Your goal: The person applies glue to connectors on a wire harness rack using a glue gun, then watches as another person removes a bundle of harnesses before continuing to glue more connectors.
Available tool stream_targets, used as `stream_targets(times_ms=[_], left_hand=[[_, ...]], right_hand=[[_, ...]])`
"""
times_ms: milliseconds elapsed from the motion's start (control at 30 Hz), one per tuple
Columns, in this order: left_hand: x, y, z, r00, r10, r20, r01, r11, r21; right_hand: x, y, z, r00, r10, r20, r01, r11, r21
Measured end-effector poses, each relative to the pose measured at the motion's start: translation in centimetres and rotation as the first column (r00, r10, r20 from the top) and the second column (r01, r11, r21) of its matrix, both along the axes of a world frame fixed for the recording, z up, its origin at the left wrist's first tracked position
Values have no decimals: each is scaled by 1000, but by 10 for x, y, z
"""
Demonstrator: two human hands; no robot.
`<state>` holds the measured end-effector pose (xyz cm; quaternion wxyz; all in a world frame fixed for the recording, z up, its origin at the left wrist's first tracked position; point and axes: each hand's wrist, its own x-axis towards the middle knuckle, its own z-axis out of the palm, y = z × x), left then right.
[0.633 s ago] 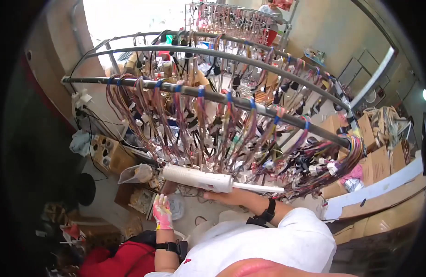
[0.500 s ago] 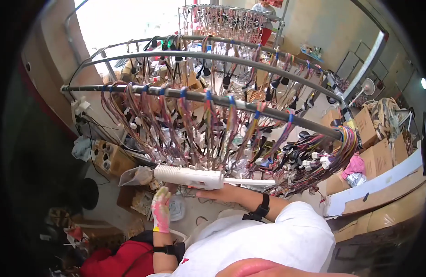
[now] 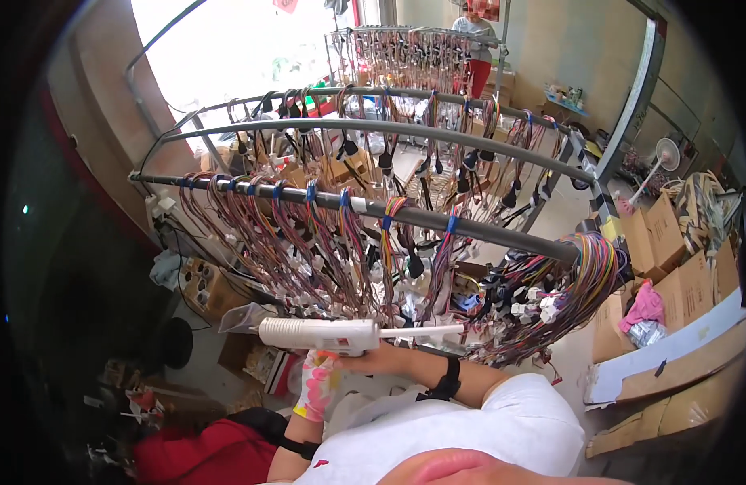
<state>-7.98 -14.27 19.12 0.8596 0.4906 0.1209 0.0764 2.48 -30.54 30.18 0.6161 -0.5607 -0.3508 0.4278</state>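
The left hand [image 3: 318,380], in a pink patterned glove, is closed around the handle of a white glue gun [image 3: 324,333] held level below the rack's hanging wire harnesses [image 3: 324,242]. The right hand [image 3: 371,361] steadies the gun from beneath, its finger posture unclear. The work seems to be gluing; next, the nozzle needs aiming at a connector.

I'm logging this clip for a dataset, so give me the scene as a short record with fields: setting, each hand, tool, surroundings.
setting: workshop with wire harnesses hung on a metal rack
left hand: gloved, raised just under the glue gun; contact unclear
right hand: bare, grips the glue gun
tool: white, held level, pointing to the person's left
surroundings: cardboard boxes at right, second rack behind, another person far off
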Motion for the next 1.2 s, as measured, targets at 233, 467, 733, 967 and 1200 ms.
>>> stream_targets(times_ms=[233, 467, 733, 967, 1200], left_hand=[[19, -9, -1, 981, 194, 12, -194, 981, 15], [12, 36, -3, 997, 64, 45, -74, 604, 794], [22, 131, -30, 884, 468, -12, -465, 875, -133], [9, 181, -38, 761, 581, -289, -646, 722, -248], [12, 191, -58, 727, 623, -288, -684, 697, -215]], right_hand=[[5, -3, -20, 991, 71, 109, -80, 994, 80], [13, 18, -32, 994, 103, 36, -106, 990, 89], [22, 56, -41, 977, -28, 209, -9, 984, 178], [31, 75, 10, 977, -45, 208, 20, 992, 121], [33, 90, -9, 993, -103, 61, 105, 994, -30]])
